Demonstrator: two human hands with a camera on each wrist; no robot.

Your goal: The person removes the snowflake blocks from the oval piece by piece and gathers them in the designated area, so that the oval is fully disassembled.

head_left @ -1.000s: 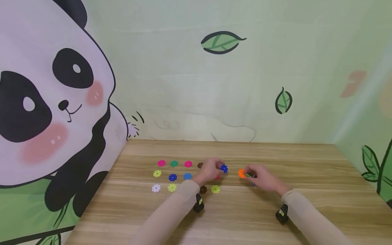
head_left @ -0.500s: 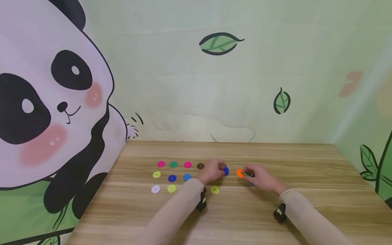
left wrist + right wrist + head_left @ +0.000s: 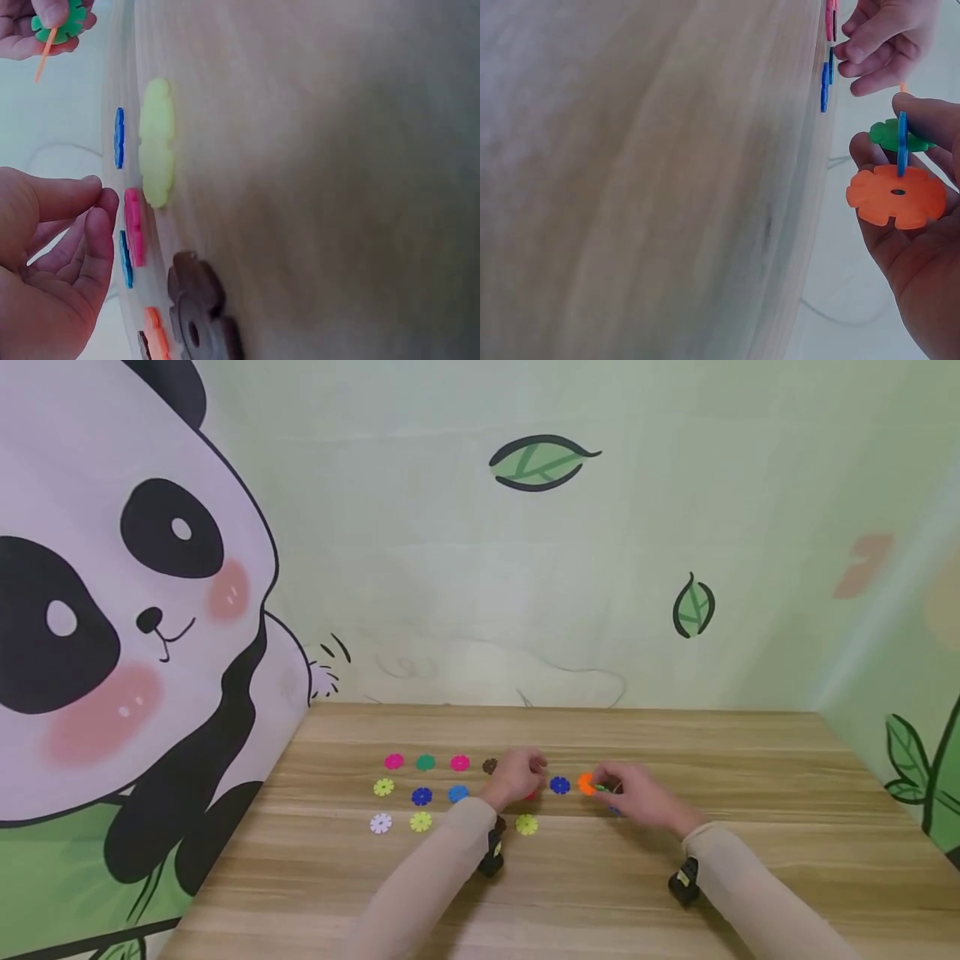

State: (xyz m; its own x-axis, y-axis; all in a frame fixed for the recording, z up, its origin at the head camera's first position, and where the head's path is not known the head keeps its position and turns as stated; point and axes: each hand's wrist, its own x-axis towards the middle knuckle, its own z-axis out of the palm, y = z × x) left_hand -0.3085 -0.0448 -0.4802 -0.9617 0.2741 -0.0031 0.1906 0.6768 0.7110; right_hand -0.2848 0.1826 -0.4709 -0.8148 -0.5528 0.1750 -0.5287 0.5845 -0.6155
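Note:
My left hand (image 3: 517, 774) hovers over the discs at mid-table, holding nothing; in the left wrist view its thumb and fingertips come close together. Just right of it lies a dark blue flower-shaped notched disc (image 3: 560, 785), flat on the table. My right hand (image 3: 633, 795) pinches a small cluster of interlocked discs. In the right wrist view the cluster shows an orange disc (image 3: 877, 199), a blue disc (image 3: 902, 154) seen edge-on and a green disc (image 3: 883, 135). Another orange disc (image 3: 45, 56) juts edge-on from the green one in the left wrist view.
Loose discs lie in rough rows on the wooden table (image 3: 600, 893), among them a pink disc (image 3: 394, 762), a white disc (image 3: 381, 823) and a yellow disc (image 3: 527, 825). My left forearm covers part of the rows. A panda-printed wall stands behind and left.
My left hand has lowered the dark blue disc to the table and let it go. My right hand has shifted slightly left, still holding the disc cluster.

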